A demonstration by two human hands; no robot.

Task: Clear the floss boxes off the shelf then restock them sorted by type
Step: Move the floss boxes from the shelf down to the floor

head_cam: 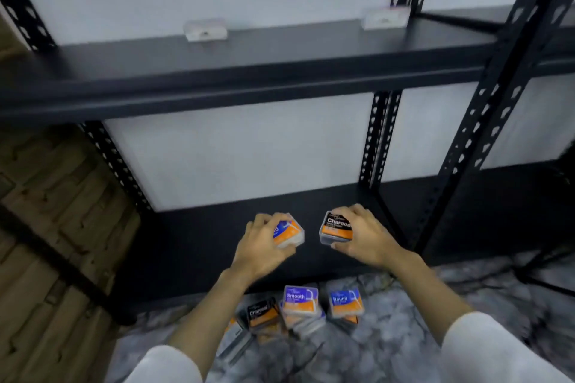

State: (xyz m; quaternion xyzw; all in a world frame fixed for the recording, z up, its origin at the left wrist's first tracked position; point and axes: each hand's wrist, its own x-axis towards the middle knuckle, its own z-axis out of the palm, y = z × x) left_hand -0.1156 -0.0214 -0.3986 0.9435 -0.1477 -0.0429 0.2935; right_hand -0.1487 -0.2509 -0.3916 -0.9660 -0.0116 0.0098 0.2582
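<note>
Shelf [217, 246] blurred; left hand [261, 247] grips half-hidden box [291, 232], right hand [362, 235] Charcoal box [336, 227].

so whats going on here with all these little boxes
A person is sorting floss boxes at a black shelf unit. The left hand grips a blue and orange box, and the right hand grips a Charcoal box, both over the bottom shelf. More boxes sit piled on the floor, among them a Smooth box and a Round box.
</note>
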